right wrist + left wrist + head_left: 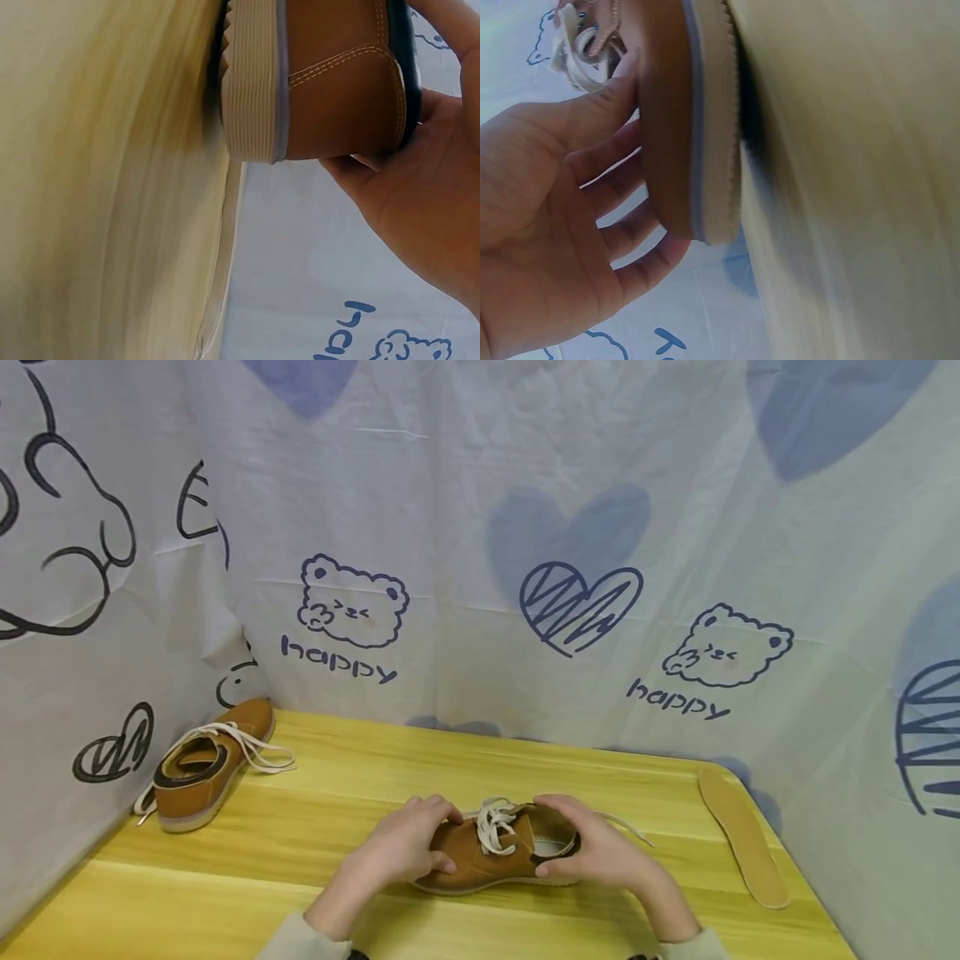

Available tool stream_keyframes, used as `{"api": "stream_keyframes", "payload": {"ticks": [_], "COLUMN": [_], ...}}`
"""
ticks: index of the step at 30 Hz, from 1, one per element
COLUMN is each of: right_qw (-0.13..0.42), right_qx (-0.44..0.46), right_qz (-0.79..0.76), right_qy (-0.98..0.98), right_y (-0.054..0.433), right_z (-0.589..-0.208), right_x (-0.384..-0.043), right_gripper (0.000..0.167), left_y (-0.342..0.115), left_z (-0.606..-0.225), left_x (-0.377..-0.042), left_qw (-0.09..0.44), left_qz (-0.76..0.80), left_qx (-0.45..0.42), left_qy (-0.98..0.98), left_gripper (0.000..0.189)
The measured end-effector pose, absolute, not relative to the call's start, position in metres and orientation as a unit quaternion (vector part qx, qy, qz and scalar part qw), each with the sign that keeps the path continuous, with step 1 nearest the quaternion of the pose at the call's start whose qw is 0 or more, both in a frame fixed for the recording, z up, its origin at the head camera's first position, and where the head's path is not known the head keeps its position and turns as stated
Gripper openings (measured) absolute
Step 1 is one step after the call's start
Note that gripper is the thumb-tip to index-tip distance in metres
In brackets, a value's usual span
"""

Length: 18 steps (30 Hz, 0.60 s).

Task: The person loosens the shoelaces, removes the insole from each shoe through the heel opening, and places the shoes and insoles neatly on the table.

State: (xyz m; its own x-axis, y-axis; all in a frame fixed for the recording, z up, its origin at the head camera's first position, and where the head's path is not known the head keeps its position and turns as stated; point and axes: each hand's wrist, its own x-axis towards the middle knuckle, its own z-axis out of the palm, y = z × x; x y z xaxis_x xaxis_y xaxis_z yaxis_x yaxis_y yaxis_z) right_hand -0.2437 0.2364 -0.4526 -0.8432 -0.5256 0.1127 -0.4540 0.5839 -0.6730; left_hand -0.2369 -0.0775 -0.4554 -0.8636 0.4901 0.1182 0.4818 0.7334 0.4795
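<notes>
A brown lace-up shoe (pixel 517 864) with a pale sole lies sideways at the table's front middle, toe to the left. My left hand (pixel 401 843) holds its toe, thumb on the near side and fingers over the far side. At the heel, my right hand (pixel 603 852) grips the dark-edged collar between thumb and fingers. White laces (pixel 495 827) bunch over the tongue, and one lace end trails behind the right hand. The right wrist view shows the stitched heel (pixel 337 105). In the left wrist view the sole (pixel 718 150) runs close along the tabletop.
A matching brown shoe (pixel 191 797) with loose white laces stands at the back left, beside the cloth wall. A tan insole (pixel 742 839) lies near the table's right edge. Printed white cloth (pixel 465 685) hangs behind the yellow wooden table (pixel 360 768) and along its sides.
</notes>
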Motion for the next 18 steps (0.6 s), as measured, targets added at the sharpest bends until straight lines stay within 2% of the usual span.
{"api": "stream_keyframes", "payload": {"ticks": [12, 18], "right_qw": [0.040, 0.059], "right_qx": [-0.269, -0.268], "right_qz": [-0.346, -0.345], "right_qy": [0.898, 0.897], "right_y": [0.236, 0.239], "right_z": [-0.451, -0.451], "right_x": [-0.241, -0.242], "right_gripper": [0.088, 0.087], "left_y": [-0.066, -0.062], "left_z": [-0.454, -0.455], "left_x": [-0.231, -0.235], "left_qw": [-0.010, -0.011], "left_qz": [0.206, 0.201], "left_qx": [0.260, 0.256], "left_qy": [0.943, 0.945], "left_gripper": [0.081, 0.079]}}
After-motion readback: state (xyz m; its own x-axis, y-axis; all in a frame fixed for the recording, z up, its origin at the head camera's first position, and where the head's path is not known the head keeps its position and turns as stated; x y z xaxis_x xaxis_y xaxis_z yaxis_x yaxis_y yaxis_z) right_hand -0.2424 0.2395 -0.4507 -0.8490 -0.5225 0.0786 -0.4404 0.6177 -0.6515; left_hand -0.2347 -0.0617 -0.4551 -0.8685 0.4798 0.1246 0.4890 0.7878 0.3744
